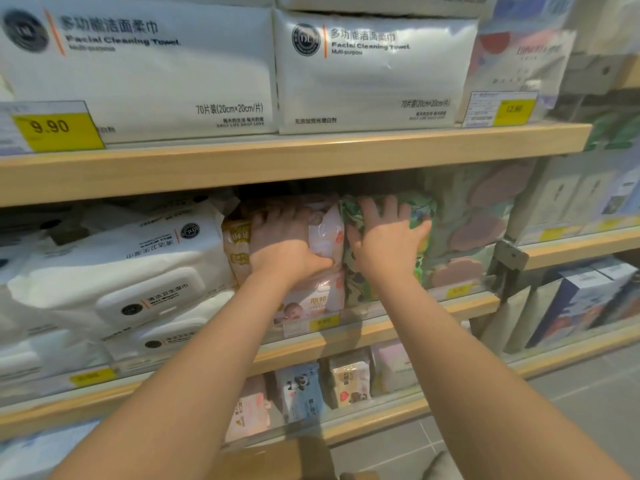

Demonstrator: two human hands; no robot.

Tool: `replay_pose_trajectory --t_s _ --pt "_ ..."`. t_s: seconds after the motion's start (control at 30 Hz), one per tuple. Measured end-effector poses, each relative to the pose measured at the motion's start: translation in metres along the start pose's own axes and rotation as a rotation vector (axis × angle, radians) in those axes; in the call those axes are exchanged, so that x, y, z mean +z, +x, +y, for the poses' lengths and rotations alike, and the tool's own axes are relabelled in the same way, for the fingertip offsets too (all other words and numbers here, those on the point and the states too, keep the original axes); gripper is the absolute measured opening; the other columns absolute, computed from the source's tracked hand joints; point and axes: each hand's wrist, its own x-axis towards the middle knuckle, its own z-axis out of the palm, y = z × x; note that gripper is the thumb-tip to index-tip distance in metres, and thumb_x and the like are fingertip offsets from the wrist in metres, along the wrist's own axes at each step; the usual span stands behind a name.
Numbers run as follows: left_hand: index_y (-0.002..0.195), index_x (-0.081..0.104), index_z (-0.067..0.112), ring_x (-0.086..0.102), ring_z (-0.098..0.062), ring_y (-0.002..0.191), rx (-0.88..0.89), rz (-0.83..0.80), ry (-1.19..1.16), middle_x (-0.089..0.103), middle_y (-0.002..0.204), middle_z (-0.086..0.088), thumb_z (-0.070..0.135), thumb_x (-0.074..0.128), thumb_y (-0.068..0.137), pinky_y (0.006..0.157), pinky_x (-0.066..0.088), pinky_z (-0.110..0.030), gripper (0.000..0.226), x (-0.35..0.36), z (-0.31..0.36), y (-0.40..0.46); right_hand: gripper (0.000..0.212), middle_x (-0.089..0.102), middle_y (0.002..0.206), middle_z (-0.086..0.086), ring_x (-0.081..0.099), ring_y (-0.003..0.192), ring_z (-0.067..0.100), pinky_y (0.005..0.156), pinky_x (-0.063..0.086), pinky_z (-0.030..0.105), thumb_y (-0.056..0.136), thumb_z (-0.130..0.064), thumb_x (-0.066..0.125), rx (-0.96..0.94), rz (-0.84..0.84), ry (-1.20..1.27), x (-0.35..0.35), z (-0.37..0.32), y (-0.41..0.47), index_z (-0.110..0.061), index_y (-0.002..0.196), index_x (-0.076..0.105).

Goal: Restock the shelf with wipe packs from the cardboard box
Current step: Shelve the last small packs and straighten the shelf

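Both hands reach into the middle shelf (398, 327). My left hand (284, 244) lies flat on a pink wipe pack (325, 233), fingers stretched over its top and thumb against its front. A second pink pack (311, 299) sits under it. My right hand (388, 240) presses with spread fingers on a green leaf-patterned wipe pack (420, 209) just to the right. A corner of the cardboard box (270, 459) shows at the bottom edge, below my arms.
Large white facial towel packs (374, 71) fill the upper shelf. White wet-wipe packs (121, 271) crowd the middle shelf's left side. Floral packs (478, 223) stand to the right. Small packs (301, 393) line the lower shelf. Grey tile floor (571, 403) lies at right.
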Motion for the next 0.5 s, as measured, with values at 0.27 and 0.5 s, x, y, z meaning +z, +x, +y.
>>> replay_pose_trajectory --t_s 0.27,0.5 --pt "0.127 0.042 0.028 0.04 -0.024 0.117 0.123 0.172 0.06 0.046 0.13 -0.001 0.07 0.06 0.061 0.097 0.028 -0.038 0.08 -0.001 -0.001 0.001 0.074 0.054 0.129 0.011 0.048 0.119 0.033 0.094 0.031 0.058 0.079 -0.053 0.064 -0.233 0.079 -0.068 0.008 0.037 -0.01 -0.027 0.141 0.034" --pt "0.13 0.041 0.027 0.037 -0.025 0.121 0.145 0.119 0.022 0.043 0.133 -0.002 0.067 0.06 0.066 0.097 0.028 -0.037 0.078 -0.005 -0.002 -0.002 0.074 0.043 0.139 0.009 0.035 0.132 0.029 0.101 0.022 0.058 0.083 -0.054 0.059 -0.189 0.03 -0.057 0.005 0.026 -0.006 -0.032 0.145 0.025"
